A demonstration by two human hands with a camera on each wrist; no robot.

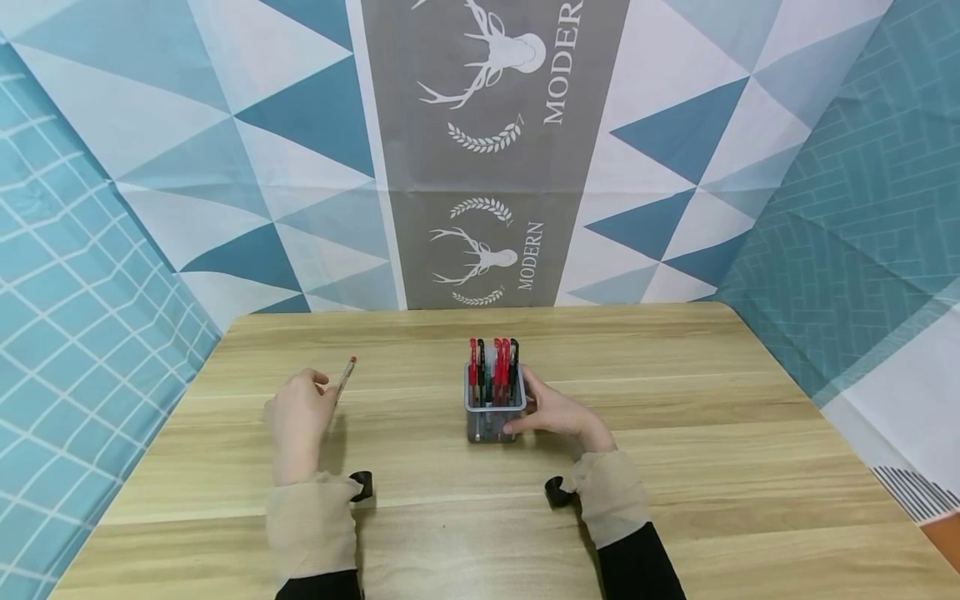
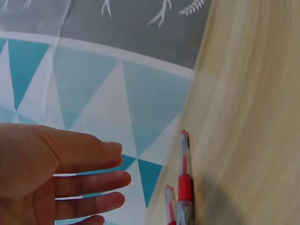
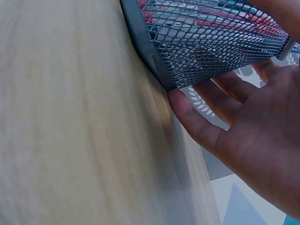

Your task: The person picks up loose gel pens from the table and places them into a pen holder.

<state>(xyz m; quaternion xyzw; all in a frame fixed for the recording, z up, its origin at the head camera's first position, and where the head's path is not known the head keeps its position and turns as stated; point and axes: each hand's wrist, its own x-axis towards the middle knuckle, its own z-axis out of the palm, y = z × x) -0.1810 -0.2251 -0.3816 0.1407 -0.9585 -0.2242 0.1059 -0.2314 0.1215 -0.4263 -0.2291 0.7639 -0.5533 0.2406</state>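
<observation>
A dark mesh pen holder point(image 1: 495, 427) stands on the wooden table, with several red and black gel pens point(image 1: 498, 371) upright in it. My right hand point(image 1: 557, 410) grips its right side, thumb at the front and fingers round the back. In the right wrist view, fingertips point(image 3: 180, 99) touch the mesh close to its lower corner. To the left, my left hand point(image 1: 303, 417) is over the table beside a clear pen with a red tip point(image 1: 346, 375). Two red-gripped pens point(image 2: 185, 187) show in the left wrist view, apart from that hand's extended fingers point(image 2: 93, 183).
The wooden table point(image 1: 450, 533) ends at the back against a patterned cloth point(image 1: 300, 150) with triangles and deer heads. Blue tile-patterned cloth point(image 1: 82, 333) hangs along the left side. A black wrist strap end point(image 1: 362, 486) sticks out by the left sleeve.
</observation>
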